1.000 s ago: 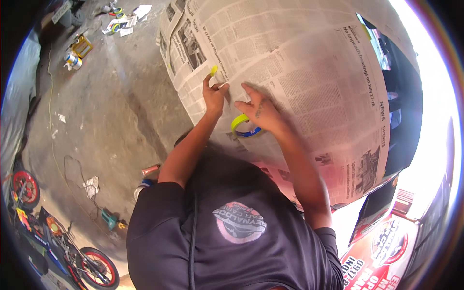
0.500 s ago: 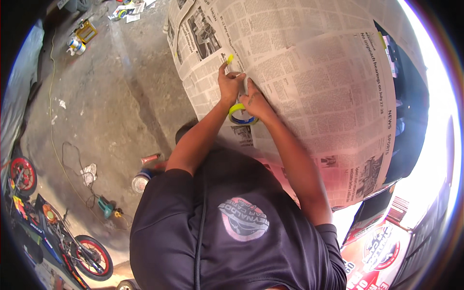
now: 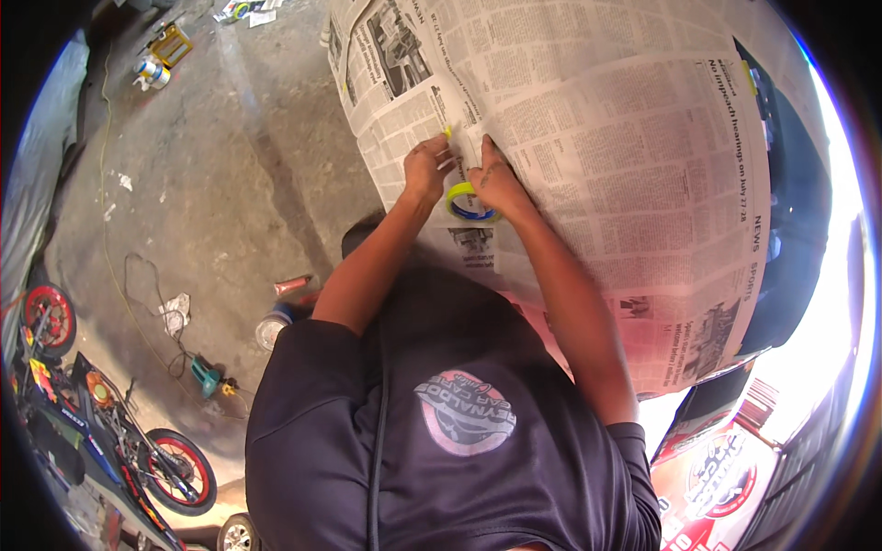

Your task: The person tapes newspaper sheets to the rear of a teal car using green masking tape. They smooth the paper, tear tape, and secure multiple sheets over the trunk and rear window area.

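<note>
Newspaper sheets (image 3: 588,174) cover a large curved surface in front of me. Bent over the paper, the fingers of my left hand (image 3: 426,172) have a small piece of yellow-green tape (image 3: 447,132) at their tips. Just to the right, my right hand (image 3: 500,187) lays its stretched index finger on the sheets. Its other fingers curl at the roll of yellow-green tape (image 3: 455,191), which hangs below them and has a blue inner ring. The grip on the roll is partly hidden by the hand.
Dark glass or bodywork (image 3: 792,220) shows past the newspaper's right edge. On the concrete floor at left lie a green power tool (image 3: 206,375) with its cord, a crumpled wrapper (image 3: 175,314) and a can (image 3: 272,329). A motorcycle (image 3: 101,413) stands at lower left.
My left hand has drawn back toward me, its fingers bending more, and the tape piece came nearer. My right hand and the roll shifted slightly right, opening a gap between the hands.
</note>
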`<state>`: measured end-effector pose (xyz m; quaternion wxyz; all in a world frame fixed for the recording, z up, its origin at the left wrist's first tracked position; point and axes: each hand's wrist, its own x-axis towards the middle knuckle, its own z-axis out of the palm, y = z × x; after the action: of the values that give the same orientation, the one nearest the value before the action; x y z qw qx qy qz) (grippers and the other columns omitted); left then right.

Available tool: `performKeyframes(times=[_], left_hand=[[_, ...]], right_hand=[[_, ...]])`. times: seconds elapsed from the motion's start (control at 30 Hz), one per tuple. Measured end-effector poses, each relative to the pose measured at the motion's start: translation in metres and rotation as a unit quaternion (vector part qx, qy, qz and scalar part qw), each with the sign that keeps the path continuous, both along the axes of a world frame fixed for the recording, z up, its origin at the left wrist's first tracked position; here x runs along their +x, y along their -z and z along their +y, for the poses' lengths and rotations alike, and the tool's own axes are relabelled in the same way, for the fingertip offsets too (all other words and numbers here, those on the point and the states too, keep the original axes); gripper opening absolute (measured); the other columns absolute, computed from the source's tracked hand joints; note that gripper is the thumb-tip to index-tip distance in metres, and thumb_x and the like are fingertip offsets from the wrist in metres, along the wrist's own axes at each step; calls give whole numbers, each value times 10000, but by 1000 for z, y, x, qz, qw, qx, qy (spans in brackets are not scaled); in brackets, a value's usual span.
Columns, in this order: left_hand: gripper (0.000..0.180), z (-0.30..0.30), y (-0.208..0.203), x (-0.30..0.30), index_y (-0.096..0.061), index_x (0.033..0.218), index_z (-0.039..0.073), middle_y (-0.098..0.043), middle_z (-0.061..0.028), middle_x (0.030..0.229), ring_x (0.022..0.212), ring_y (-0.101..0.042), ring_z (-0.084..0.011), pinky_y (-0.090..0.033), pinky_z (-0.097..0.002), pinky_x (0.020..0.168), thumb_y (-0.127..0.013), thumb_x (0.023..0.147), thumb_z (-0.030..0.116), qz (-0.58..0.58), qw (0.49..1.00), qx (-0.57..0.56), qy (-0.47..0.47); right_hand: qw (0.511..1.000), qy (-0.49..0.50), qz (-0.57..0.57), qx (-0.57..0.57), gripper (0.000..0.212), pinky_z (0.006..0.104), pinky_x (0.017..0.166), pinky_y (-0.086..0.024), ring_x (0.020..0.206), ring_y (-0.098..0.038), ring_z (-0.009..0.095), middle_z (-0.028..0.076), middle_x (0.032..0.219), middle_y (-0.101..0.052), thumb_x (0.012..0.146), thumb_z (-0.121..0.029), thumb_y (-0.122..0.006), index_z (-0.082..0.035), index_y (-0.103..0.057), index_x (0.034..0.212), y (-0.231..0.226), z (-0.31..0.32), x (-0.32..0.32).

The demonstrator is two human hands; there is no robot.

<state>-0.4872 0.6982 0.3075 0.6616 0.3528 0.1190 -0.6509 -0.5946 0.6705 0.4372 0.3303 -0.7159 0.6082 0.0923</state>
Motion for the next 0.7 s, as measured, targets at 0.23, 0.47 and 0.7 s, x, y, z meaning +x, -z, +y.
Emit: performKeyframes(times=[0.23,0.47,0.7], left_hand=[[274,-14,6,-13,-645,987,24,-657,-71,819,731,-616,-198,-518,-349,703,-827,869,191,-37,997,4,74],[311,-17,12,-18,-647,965,24,-650,-79,804,688,-613,-188,-525,-344,625,-871,827,190,-58,996,21,70],[289,-27,17,-24,-647,926,21,-643,-70,708,559,-593,-175,-494,-319,512,-884,824,151,-90,993,33,70]], right_hand=[[1000,-4,-21,8,871,438,1251,-251,1509,-285,484,405,1577,-299,897,-224,-537,83,-133,1606,-2,1,1],[1000,-7,-8,4,857,451,1234,-282,1471,-348,493,413,1544,-343,914,-207,-546,77,-125,1604,-4,3,2],[1000,-5,-6,-8,831,495,1115,-420,1281,-537,523,432,1366,-515,925,-178,-553,44,-135,1608,-2,6,4]])
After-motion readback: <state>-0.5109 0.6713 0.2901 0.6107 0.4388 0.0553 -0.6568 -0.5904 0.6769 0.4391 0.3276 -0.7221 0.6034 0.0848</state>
